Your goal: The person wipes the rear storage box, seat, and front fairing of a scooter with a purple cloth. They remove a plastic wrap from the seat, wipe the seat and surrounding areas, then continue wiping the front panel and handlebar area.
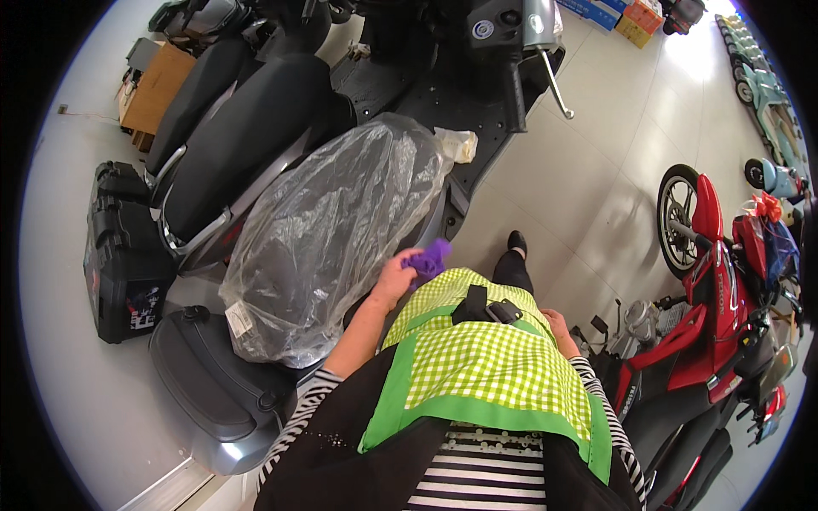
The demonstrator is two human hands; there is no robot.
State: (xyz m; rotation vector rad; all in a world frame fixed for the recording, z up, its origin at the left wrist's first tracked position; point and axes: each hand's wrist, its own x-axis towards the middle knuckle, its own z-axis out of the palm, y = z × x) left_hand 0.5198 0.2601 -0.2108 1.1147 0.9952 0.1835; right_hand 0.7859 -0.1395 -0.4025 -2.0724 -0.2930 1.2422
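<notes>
My left hand (pixel 398 274) grips a purple cloth (pixel 430 258) right beside the clear plastic sheet (pixel 328 238) that covers the seat of a scooter in front of me. My right hand (pixel 561 328) hangs at my right hip by the green checked apron (pixel 490 362), fingers curled, and I see nothing in it. The scooter's black footboard (pixel 443 102) and grey rear box (pixel 209 387) show at either end of the wrapped seat.
A second scooter with a black seat (pixel 243 140) stands to the left, next to a black case (pixel 123 264) on the floor. A red motorcycle (pixel 716 324) stands close on my right. Cardboard boxes (pixel 153 89) sit at the far left.
</notes>
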